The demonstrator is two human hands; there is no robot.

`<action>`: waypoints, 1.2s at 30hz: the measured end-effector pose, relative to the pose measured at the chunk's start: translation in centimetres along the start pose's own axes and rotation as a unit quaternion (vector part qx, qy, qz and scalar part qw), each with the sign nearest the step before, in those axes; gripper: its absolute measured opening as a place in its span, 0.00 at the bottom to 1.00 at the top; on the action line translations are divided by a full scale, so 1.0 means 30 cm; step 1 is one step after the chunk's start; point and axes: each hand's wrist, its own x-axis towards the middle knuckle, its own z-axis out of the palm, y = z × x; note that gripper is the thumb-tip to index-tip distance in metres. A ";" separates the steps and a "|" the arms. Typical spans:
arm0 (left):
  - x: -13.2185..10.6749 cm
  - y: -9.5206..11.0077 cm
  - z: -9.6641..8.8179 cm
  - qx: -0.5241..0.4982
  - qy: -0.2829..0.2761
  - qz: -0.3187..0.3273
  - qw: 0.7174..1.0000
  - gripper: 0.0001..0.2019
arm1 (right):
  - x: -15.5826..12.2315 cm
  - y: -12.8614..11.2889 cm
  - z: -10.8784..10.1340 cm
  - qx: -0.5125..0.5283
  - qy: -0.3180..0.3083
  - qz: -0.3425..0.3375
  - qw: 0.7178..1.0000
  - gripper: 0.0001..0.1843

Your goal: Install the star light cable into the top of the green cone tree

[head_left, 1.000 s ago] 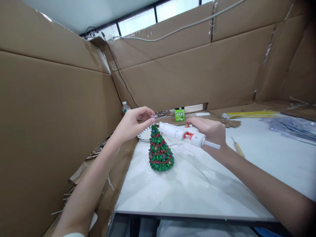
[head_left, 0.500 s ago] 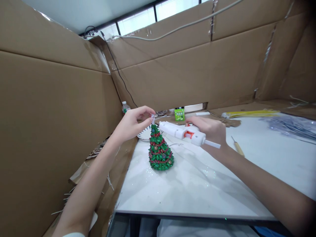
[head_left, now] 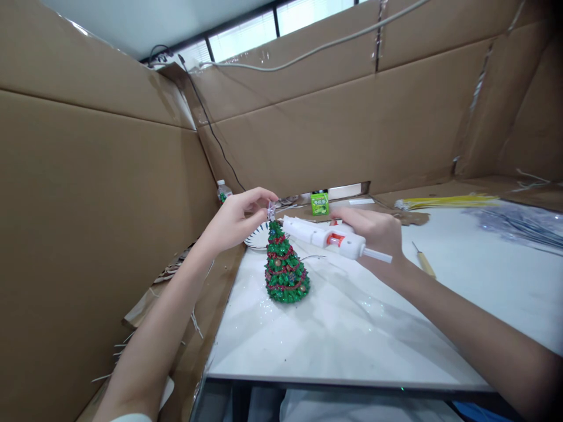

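A small green Christmas tree (head_left: 287, 269) with red garlands and little baubles stands upright on the white table. At its tip, my left hand (head_left: 241, 220) pinches a small pale, shiny topper (head_left: 271, 211) between thumb and fingers. My right hand (head_left: 373, 231) is wrapped round a white hot glue gun (head_left: 323, 234) with an orange-red part. The gun's nozzle points left, close to the treetop, and a clear glue stick (head_left: 377, 255) juts from its back end. Whether the nozzle touches the topper, I cannot tell.
Behind the tree sits a patterned plate (head_left: 257, 236). A green packet (head_left: 319, 203) and a plastic bottle (head_left: 223, 190) stand farther back. To the right lie a wooden-handled awl (head_left: 424, 262), yellow strips (head_left: 444, 202) and wires in plastic (head_left: 523, 225). Cardboard walls (head_left: 299, 129) surround the table (head_left: 352, 351).
The topper looks slightly turned in my left fingers, with more of its shape showing. The glue gun has shifted barely to the left; the tree stays in place.
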 end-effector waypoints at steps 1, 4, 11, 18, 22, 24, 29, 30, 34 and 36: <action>0.000 0.000 0.000 0.001 -0.001 0.001 1.000 0.14 | 0.000 0.000 0.000 -0.001 0.002 0.000 1.000 0.09; -0.001 -0.002 0.000 0.001 -0.004 0.002 1.000 0.15 | -0.001 0.000 0.001 -0.003 0.006 0.001 1.000 0.09; 0.002 0.002 -0.001 0.011 0.003 0.007 1.000 0.15 | 0.001 0.000 0.001 -0.004 0.006 0.000 1.000 0.10; 0.002 -0.001 0.002 0.007 0.004 0.012 1.000 0.16 | 0.000 0.003 0.000 0.003 0.006 -0.005 1.000 0.10; 0.002 -0.005 0.003 0.007 0.007 0.021 1.000 0.15 | -0.003 0.002 -0.001 -0.004 0.008 -0.006 1.000 0.10; 0.003 -0.004 0.003 0.008 0.011 0.024 1.000 0.15 | -0.002 0.001 -0.002 -0.006 0.008 -0.004 1.000 0.10; 0.006 -0.004 0.004 0.006 0.025 0.027 0.999 0.14 | -0.001 0.003 -0.001 0.001 0.002 -0.008 1.000 0.11; 0.006 -0.004 0.005 0.006 0.027 0.027 0.999 0.14 | 0.000 0.004 0.000 0.001 0.001 -0.010 1.000 0.11; 0.006 -0.006 0.007 0.006 0.028 0.032 0.999 0.16 | 0.002 0.003 0.002 -0.003 0.007 -0.006 1.000 0.11; 0.007 -0.007 0.006 0.005 0.029 0.036 0.999 0.18 | 0.002 0.002 0.002 -0.003 0.008 -0.004 1.000 0.11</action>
